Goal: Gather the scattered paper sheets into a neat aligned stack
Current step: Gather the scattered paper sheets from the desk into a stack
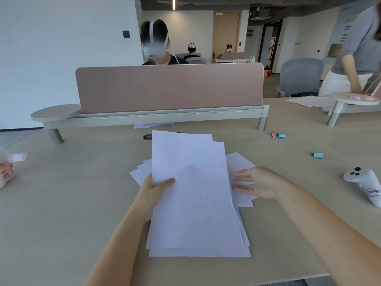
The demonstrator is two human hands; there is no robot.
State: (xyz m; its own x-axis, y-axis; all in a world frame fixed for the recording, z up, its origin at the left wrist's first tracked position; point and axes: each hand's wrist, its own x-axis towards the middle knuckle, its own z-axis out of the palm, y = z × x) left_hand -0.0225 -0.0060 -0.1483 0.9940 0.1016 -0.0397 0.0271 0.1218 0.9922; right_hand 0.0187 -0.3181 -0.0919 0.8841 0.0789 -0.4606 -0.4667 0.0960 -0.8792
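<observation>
We see a loose pile of white paper sheets lying at the middle of a pale wooden desk, directly in front of the person. The sheets are not aligned: corners fan out on the left and right sides and several edges show in steps along the near end. The left hand pinches the left edge of the upper sheets, thumb on top and the other fingers hidden beneath, so that the upper sheets appear raised off the pile at that side. The right hand lies open and flat, fingers extended and pressing on the sheets that jut out on the right; it grips nothing.

To the right of the pile, well apart from it, we note a white handheld controller, a single blue binder clip, and farther back a small cluster of pink and blue binder clips. A pink partition panel stands across the far side of the desk, behind the pile.
</observation>
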